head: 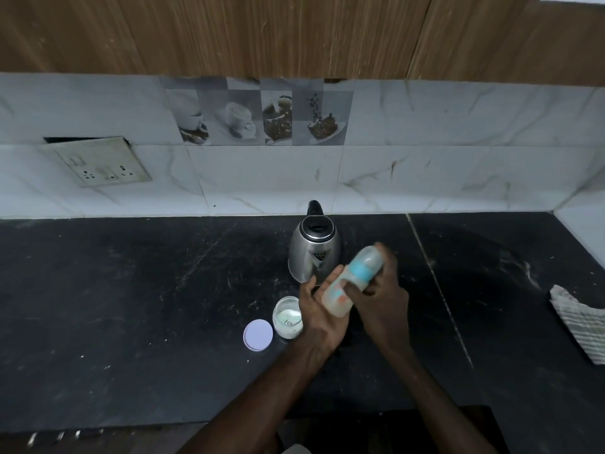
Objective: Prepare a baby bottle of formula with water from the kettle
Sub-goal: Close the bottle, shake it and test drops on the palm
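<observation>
Baby bottle (352, 280) tilted at the kettle's (314, 253) 5 o'clock; right hand (381, 301) curls round it, left hand (317, 314) presses its base, fingers straight. Light, smooth plastic, probably slippery: grip mid-body

Person seen as two arms only. Bare left hand (319, 317) and bare right hand (381, 299), both uncovered to the wrist. Bare left forearm (262, 388) and bare right forearm (435, 398): skin runs uncovered to btm edge of shot. Lean build, knuckle ridges show on back of left hand. Right fingertips blurred, detail lost. Small pale patch (294, 449) at btm edge betw. arms, poss. garment, can't tell.
</observation>
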Demonstrator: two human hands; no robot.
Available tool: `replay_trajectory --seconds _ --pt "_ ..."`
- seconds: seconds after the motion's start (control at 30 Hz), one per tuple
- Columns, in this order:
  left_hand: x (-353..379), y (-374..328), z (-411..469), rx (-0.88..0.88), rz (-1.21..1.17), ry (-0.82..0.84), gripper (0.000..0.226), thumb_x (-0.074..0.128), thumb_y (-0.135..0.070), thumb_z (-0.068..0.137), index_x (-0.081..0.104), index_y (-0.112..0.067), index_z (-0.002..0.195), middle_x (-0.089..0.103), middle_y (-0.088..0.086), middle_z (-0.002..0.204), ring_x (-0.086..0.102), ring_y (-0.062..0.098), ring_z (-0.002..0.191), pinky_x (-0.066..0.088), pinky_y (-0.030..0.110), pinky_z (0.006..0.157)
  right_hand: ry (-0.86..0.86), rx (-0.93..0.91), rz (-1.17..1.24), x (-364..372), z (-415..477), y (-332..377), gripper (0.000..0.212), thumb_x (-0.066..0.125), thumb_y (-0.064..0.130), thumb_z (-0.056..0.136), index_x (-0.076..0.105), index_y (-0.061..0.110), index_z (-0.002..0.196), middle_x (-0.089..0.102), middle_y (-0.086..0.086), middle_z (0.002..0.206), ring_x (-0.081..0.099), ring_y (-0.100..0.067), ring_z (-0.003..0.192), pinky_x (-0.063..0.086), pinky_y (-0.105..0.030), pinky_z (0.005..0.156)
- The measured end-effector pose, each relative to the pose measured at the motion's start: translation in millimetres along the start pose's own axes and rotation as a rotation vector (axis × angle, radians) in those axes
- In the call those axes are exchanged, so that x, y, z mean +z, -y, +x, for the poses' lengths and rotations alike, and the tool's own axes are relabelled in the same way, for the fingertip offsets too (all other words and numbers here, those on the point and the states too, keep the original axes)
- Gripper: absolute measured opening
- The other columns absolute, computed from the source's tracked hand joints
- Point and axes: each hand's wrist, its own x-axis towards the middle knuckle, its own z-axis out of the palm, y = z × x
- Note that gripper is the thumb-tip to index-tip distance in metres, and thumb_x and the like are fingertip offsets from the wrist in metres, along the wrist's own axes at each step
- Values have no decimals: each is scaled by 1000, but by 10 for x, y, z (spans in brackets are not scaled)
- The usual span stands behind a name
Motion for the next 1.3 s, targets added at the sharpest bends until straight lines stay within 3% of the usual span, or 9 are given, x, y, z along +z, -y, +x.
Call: replay_trajectory --seconds 0.13,0.23,0.4,0.63,0.77,0.87,1.0,1.13,1.3 --pt "20 -11 18 25 34 -24 61 44 -41 97 63 4 134 71 23 125 68 32 113 38 42 120 -182 36 148 -49 114 34 86 83 20 84 34 42 152 65 21 112 70 10 94 60 -28 88" --pt "5 -8 -10 12 17 -11 58 42 -39 98 66 3 129 73 26 118 73 35 103 50 41 103 11 8 17 -26 52 81 89 84 20 81 34 43 151 69 15 114 72 1 98 58 -23 86" --pt "37 -69 -7 46 37 10 61 41 -42 97 65 1 133 66 21 136 61 31 130 44 40 112 -232 51 200 -116 168 110 82 83 26 86 34 39 150 67 14 119 71 -6 106 60 -30 89" --pt "8 -60 -1 47 30 23 60 43 -42 96 65 1 133 67 22 135 64 31 125 41 41 117 -195 63 139 -126 171 56 80 81 24 86 34 40 149 66 21 111 69 7 92 61 -31 86" --pt "13 -43 -68 34 7 33 60 43 -41 96 65 1 132 68 26 130 69 37 112 57 43 95 87 54 -22 -72 51 39 78 84 23 81 41 42 143 72 11 111 72 3 91 61 -25 81" --pt "31 -82 -28 59 11 9 61 43 -41 96 64 2 134 68 22 133 65 33 123 46 42 111 -144 75 149 -98 97 36 75 81 24 86 38 37 146 68 18 108 72 1 94 60 -26 80" --pt "23 -77 -74 33 -22 42 61 45 -39 94 64 3 133 65 25 137 59 37 130 49 45 109 74 40 -21 -50 15 75 78 82 23 81 40 41 144 69 19 106 70 4 92 53 -14 76" --pt "47 -106 -46 66 -14 58 62 45 -40 93 63 2 135 64 21 139 58 32 134 40 42 119 -195 51 148 -89 66 142 78 79 25 87 33 39 149 67 13 113 71 -3 97 59 -27 83" --pt "71 -123 -61 53 -47 70 60 43 -40 96 64 3 132 62 25 141 55 37 137 49 43 106 -111 34 101 -66 40 143 78 81 26 85 37 40 148 67 17 111 70 5 92 57 -20 80"
